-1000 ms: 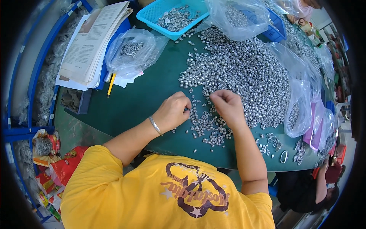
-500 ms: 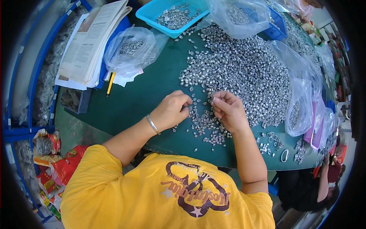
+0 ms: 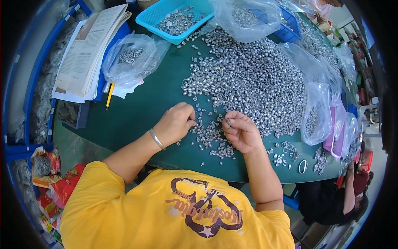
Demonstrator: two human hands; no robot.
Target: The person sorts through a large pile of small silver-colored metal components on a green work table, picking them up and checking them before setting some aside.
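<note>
My right hand (image 3: 243, 133) is closed, pinching a small silvery oval metal piece (image 3: 228, 122) between thumb and fingertips. Facing it across a short gap, my left hand (image 3: 175, 121) has its fingers curled together. Whatever they may hold is hidden. A silver bangle (image 3: 156, 139) circles my left wrist. Loose small metal pieces (image 3: 213, 139) are scattered on the green tabletop (image 3: 145, 108) between and below the hands. Beyond my right hand spreads a large heap of similar silvery pieces (image 3: 261, 79).
A light-blue basket (image 3: 143, 20) of metal parts stands at the back, near clear plastic bags (image 3: 159, 52) of parts. Papers (image 3: 89, 50) and a yellow pen (image 3: 110, 96) lie at left. A purple tray (image 3: 329, 143) and another person (image 3: 331, 199) are at right.
The whole view has shifted slightly, so the table's contents sit further left. My right hand has turned somewhat, and the piece in its fingertips shows more plainly. My left hand stays curled.
</note>
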